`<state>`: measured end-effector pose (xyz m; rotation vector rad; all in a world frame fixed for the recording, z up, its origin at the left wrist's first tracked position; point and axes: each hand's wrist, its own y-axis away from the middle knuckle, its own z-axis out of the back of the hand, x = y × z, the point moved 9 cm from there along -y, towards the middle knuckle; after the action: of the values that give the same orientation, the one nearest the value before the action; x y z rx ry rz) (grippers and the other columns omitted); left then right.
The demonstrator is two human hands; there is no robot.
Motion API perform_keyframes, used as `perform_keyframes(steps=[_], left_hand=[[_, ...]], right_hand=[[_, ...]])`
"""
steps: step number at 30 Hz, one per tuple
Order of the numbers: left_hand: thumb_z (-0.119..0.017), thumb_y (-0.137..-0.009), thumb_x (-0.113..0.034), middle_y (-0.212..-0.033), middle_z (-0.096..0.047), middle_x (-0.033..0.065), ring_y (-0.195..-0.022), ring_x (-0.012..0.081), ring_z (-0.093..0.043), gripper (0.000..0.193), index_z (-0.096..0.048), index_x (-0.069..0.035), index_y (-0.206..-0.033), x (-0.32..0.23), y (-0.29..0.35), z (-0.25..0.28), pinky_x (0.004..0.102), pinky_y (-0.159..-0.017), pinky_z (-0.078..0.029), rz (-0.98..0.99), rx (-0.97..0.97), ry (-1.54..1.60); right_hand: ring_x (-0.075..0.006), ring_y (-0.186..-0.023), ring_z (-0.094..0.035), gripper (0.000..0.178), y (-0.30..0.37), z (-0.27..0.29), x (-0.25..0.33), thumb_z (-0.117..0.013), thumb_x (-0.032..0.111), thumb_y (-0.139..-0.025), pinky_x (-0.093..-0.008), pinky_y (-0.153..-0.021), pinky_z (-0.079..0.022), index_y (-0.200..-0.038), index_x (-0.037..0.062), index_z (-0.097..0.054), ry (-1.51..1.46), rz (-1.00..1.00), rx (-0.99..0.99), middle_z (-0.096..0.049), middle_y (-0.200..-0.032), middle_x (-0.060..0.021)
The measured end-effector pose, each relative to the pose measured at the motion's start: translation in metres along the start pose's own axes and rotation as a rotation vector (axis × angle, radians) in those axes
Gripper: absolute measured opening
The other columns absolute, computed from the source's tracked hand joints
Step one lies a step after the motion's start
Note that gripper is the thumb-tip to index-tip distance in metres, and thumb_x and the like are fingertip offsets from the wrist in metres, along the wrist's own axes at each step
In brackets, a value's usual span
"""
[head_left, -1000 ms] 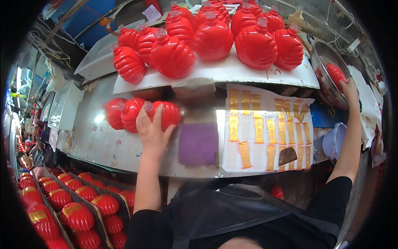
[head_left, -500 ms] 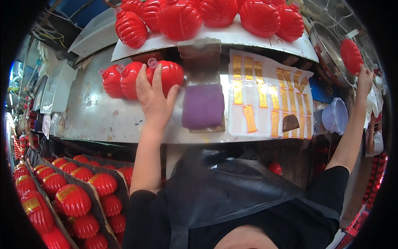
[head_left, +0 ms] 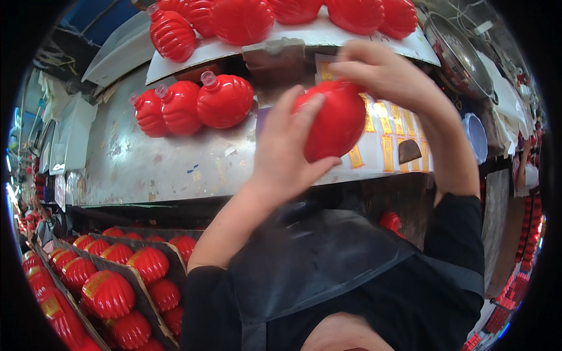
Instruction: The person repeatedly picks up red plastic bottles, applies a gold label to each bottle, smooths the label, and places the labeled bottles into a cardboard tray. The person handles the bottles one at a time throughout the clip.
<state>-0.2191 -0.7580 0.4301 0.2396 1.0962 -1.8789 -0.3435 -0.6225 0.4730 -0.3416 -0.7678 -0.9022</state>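
The glossy bottle [head_left: 338,124], above the desk [head_left: 167,172] in the left hand [head_left: 285,143], thumb and fingers spread around it, could slip onto the labels [head_left: 387,153] if that hold slackens or the right hand [head_left: 380,73], too blurred to tell whether it pinches, knocks it.

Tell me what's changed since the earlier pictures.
The right hand brought a red bottle leftward from the metal pan; the left hand let go of the rightmost bottle in the row of three and moved right to hold the red bottle. The row and label sheet stayed put.
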Motion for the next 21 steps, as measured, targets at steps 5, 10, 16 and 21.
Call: perform_keyframes(steps=[5,10,16,21], left_hand=[[-0.092,-0.07,-0.027,-0.138,-0.058,0.0201,-0.126,0.0319,-0.061,0.096,-0.046,-0.005,-0.151,0.091,0.004,-0.011,0.0431,-0.108,-0.05,0.597,-0.015,0.517],[-0.09,-0.075,-0.024,-0.139,-0.059,0.02,-0.123,0.0264,-0.062,0.091,-0.047,-0.001,-0.152,0.128,0.002,-0.013,0.0381,-0.107,-0.05,0.691,-0.136,0.581],[-0.088,-0.082,-0.026,-0.151,-0.047,0.0207,-0.136,0.0283,-0.051,0.092,-0.041,0.001,-0.156,0.141,-0.005,-0.015,0.041,-0.117,-0.039,0.611,-0.164,0.452],[-0.085,-0.085,-0.019,-0.153,-0.045,0.0171,-0.139,0.0269,-0.047,0.092,-0.033,-0.001,-0.159,0.138,0.009,-0.023,0.0417,-0.119,-0.037,0.68,-0.236,0.809]], right_hand=[[-0.0075,-0.074,-0.062,0.042,-0.011,-0.032,-0.06,-0.063,0.034,-0.105,-0.0238,-0.061,-0.048,-0.133,0.0034,-0.06,-0.331,0.051,-0.209,-0.069,-0.09,-0.0054],[-0.0347,-0.104,-0.067,0.036,0.106,-0.007,-0.152,-0.073,0.008,-0.086,-0.0446,-0.094,-0.053,-0.121,0.0032,-0.07,0.612,-0.233,-0.361,-0.07,-0.109,-0.0162],[-0.0381,-0.113,-0.063,0.044,0.186,-0.002,-0.205,-0.073,0.006,-0.082,-0.0456,-0.099,-0.05,-0.126,0.003,-0.068,0.632,-0.318,-0.326,-0.067,-0.117,-0.0182],[-0.0382,-0.113,-0.063,0.049,0.196,0.007,-0.219,-0.077,0.01,-0.08,-0.0447,-0.099,-0.05,-0.128,0.0041,-0.068,0.492,-0.378,-0.298,-0.066,-0.117,-0.0176]])
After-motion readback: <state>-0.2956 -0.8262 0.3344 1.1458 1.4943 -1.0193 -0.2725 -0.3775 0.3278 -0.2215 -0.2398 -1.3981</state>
